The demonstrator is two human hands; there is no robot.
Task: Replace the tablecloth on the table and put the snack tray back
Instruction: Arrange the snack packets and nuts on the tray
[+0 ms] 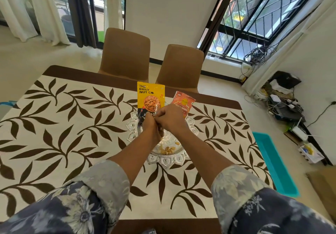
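Observation:
A cream tablecloth [72,124] with brown leaf patterns covers the dark table. On it stands a clear cut-glass snack tray [169,159] with several nuts [166,150] in it. A yellow almond packet [150,97] and an orange snack packet [182,101] stand upright at the tray's far side. My left hand [150,124] and my right hand [171,118] are pressed together over the tray, fingers closed at the lower part of the yellow packet. What exactly the fingers pinch is hidden.
Two brown chairs [125,55] [180,66] stand at the table's far side. A teal tray [272,162] lies on the floor to the right. Cables and boxes [283,104] crowd the right wall. Curtains and windows are behind.

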